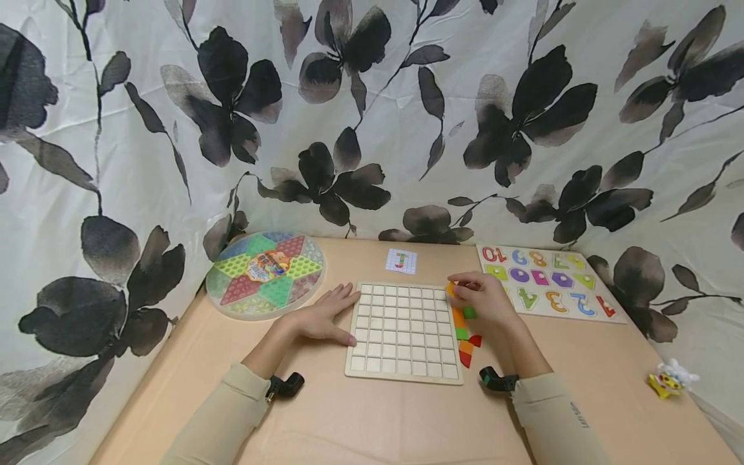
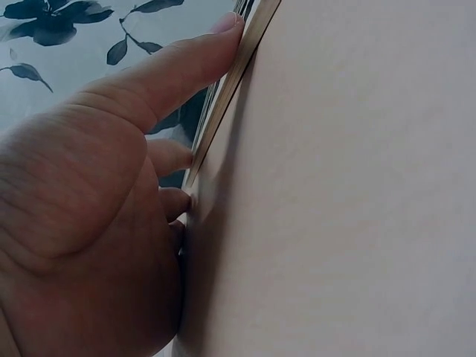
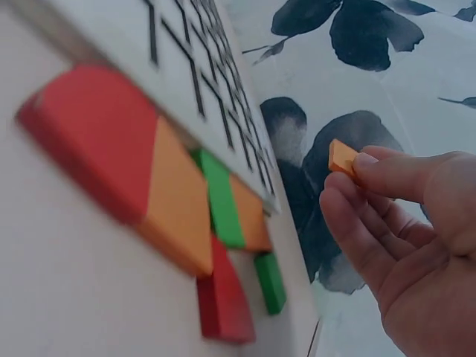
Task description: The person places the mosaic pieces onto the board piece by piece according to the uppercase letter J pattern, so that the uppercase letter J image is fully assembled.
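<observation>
A square wooden grid board [image 1: 404, 332] with pale cells lies on the table. At its left edge rests my left hand [image 1: 320, 316], fingers spread and nearly straight; in the left wrist view the thumb [image 2: 186, 71] touches the board's rim. My right hand [image 1: 479, 294] is at the board's upper right corner, pinching a small orange block [image 3: 342, 158] between thumb and fingers. Along the right edge lie several loose blocks: a red rounded one [image 3: 93, 137], orange ones [image 3: 175, 201], green ones [image 3: 221, 201] and a red pointed one [image 3: 223, 294].
Behind the board lies a small printed grid card [image 1: 401, 261]. A round star-patterned game board [image 1: 266, 276] stands at the back left, and a number puzzle board [image 1: 549, 282] at the back right. A small toy figure [image 1: 671, 379] sits near the right edge of the table [image 1: 349, 426].
</observation>
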Demonstrator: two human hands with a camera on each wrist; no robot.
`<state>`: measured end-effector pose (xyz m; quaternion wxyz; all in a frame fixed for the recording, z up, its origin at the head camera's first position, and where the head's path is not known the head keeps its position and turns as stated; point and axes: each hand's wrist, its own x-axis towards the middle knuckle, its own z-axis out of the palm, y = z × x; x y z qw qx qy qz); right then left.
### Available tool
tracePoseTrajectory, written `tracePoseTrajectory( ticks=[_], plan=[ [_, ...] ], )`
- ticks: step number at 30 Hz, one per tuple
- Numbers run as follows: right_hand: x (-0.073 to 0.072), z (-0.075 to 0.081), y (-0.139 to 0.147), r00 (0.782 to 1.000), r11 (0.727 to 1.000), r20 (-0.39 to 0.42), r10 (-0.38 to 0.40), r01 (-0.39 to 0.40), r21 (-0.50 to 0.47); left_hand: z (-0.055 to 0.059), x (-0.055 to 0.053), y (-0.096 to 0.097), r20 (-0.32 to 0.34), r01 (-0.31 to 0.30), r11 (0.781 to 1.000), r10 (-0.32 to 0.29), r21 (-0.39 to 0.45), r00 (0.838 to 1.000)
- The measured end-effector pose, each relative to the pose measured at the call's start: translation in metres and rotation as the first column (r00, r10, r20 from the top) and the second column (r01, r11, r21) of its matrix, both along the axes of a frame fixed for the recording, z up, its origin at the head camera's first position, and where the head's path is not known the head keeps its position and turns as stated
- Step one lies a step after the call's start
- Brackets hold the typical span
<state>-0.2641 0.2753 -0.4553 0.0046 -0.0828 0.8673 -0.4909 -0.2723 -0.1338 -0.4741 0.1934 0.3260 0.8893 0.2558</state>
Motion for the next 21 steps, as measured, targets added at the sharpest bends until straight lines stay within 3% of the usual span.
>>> tracePoseTrajectory(
  ticks=[15,21],
  plan=[
    [-0.002,0.017,-0.026,0.994,0.995,-0.088,0.059,-0.065,-0.071,-0.001,0.000,0.000,-0.009,0.007,1.000,-0.007,-0.010,1.000],
    [-0.005,0.027,-0.040,0.993,0.992,-0.087,0.080,-0.088,-0.091,-0.002,0.001,-0.001,-0.011,0.007,1.000,-0.007,-0.012,1.000]
  ],
)
